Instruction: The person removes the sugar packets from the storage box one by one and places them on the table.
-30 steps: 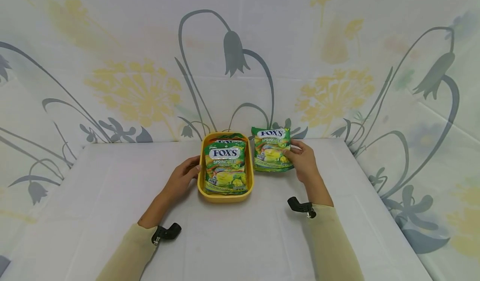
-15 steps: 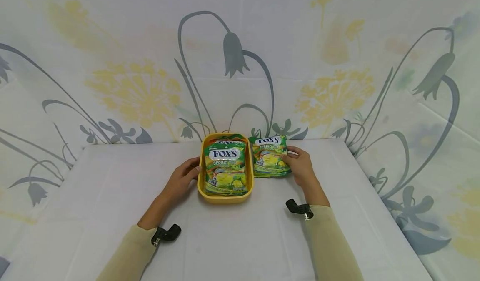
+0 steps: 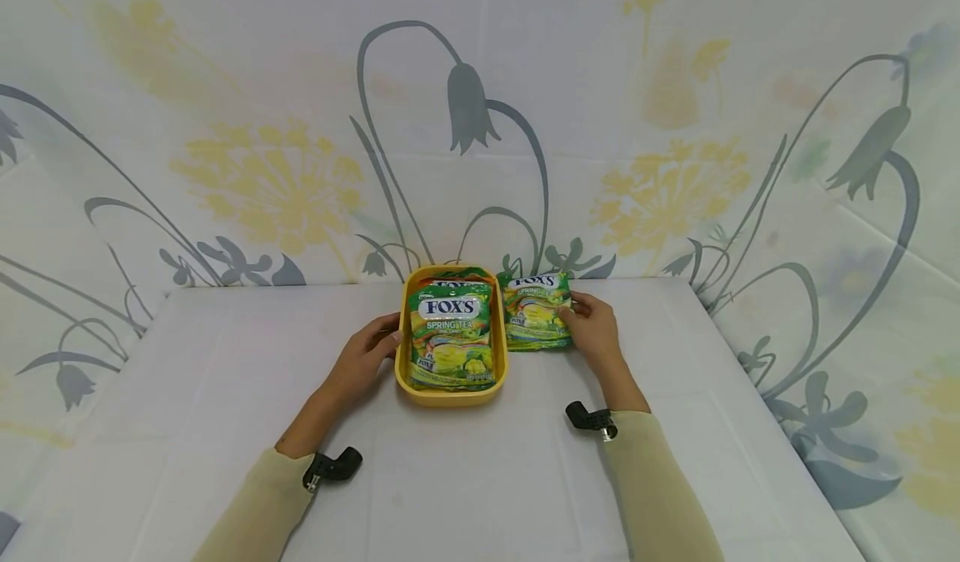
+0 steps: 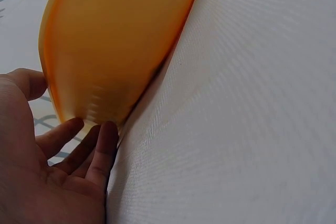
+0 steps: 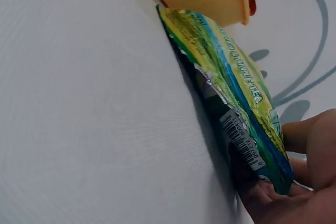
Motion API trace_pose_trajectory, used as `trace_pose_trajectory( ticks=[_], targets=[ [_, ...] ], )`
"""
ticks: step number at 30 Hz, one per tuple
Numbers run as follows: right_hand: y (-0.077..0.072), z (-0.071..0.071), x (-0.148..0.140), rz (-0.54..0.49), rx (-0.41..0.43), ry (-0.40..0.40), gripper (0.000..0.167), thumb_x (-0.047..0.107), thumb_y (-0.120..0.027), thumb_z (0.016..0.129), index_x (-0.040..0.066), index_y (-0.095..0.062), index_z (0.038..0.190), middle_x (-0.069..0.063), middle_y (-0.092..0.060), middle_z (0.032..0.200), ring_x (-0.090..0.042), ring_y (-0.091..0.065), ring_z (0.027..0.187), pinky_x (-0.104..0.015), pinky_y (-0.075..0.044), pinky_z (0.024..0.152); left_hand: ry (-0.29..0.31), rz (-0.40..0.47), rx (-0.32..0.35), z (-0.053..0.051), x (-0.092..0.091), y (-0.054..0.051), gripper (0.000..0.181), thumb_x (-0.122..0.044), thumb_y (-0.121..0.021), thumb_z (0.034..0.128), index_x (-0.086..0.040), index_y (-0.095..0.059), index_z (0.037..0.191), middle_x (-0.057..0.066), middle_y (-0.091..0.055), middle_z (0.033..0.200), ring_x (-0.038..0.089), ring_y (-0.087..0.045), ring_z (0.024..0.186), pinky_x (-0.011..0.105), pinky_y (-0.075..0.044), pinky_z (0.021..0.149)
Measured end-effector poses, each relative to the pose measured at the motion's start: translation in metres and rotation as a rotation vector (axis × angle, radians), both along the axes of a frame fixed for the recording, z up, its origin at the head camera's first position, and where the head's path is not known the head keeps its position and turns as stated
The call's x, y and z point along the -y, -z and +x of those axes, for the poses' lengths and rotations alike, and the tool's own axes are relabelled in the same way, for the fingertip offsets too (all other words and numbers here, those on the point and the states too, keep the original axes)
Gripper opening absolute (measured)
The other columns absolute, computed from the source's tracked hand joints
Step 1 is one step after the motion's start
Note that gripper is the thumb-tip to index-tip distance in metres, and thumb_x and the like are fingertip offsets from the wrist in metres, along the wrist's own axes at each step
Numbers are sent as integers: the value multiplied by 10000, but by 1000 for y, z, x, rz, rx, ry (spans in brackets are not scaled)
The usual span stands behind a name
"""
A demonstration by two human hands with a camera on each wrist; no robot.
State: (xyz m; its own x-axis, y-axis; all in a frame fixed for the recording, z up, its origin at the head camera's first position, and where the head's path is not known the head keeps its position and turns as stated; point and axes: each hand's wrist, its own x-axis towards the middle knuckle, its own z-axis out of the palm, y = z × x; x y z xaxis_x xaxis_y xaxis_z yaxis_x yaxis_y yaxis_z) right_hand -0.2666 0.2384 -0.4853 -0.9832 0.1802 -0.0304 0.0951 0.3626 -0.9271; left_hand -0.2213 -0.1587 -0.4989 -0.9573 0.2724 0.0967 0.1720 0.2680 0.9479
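Observation:
A yellow plastic tub (image 3: 452, 397) stands on the white-covered table with green Fox's Spring Tea candy bags (image 3: 452, 337) lying in it, one overlapping another. My left hand (image 3: 365, 358) rests against the tub's left side. In the left wrist view, its fingertips (image 4: 108, 132) and thumb touch the outer wall (image 4: 115, 40) and rim without wrapping round them. Just right of the tub, my right hand (image 3: 596, 328) pinches another candy bag (image 3: 534, 316) by its right edge. The right wrist view shows thumb above and fingers beneath this bag (image 5: 231, 72), its lower edge close to the cloth.
White cloth (image 3: 465, 487) covers the table in front of the tub. Behind rises a flower-printed cloth backdrop (image 3: 480, 187), close to the tub's far end. A black wrist camera (image 3: 332, 466) sits at the left sleeve, another black camera (image 3: 591, 418) at the right.
My right hand has brought its candy bag slightly toward me and then left, up against the tub's right side. My left hand and the tub have stayed in place.

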Motion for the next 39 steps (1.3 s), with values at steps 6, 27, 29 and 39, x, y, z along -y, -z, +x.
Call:
trace_pose_trajectory(
  ticks=[6, 27, 29, 39],
  targets=[
    [1, 3, 0, 173, -88, -1, 488, 174, -700, 1022, -70, -602, 1433, -284, -651, 1340, -426, -628, 1238, -546, -521, 1043, -1, 1, -2, 0, -1, 1, 514, -242, -495, 1136, 22, -438, 1574, 226, -506, 1573, 384, -561, 1379, 242, -555, 970],
    [-40, 16, 19, 167, -272, -89, 451, 81, -720, 996, -100, -613, 1396, -289, -675, 1302, -419, -680, 1179, -500, -571, 1015, -7, -14, 3, 2, 1, 0, 523, -249, -496, 1137, 16, -429, 1582, 222, -495, 1583, 379, -549, 1393, 481, -543, 1067],
    [-44, 18, 23, 161, -284, -103, 451, 93, -722, 996, -82, -620, 1399, -274, -693, 1275, -407, -687, 1166, -495, -575, 1009, -8, -18, 4, 2, 1, 0, 525, -253, -495, 1137, 16, -429, 1582, 221, -494, 1584, 380, -547, 1394, 485, -540, 1070],
    [-55, 26, 43, 182, -326, -171, 415, 99, -722, 996, -42, -647, 1380, -208, -737, 1220, -354, -722, 1123, -470, -596, 982, -9, -26, 6, 2, 0, 0, 526, -262, -496, 1138, 15, -432, 1581, 219, -499, 1581, 376, -564, 1375, 406, -553, 1045]
  ],
)
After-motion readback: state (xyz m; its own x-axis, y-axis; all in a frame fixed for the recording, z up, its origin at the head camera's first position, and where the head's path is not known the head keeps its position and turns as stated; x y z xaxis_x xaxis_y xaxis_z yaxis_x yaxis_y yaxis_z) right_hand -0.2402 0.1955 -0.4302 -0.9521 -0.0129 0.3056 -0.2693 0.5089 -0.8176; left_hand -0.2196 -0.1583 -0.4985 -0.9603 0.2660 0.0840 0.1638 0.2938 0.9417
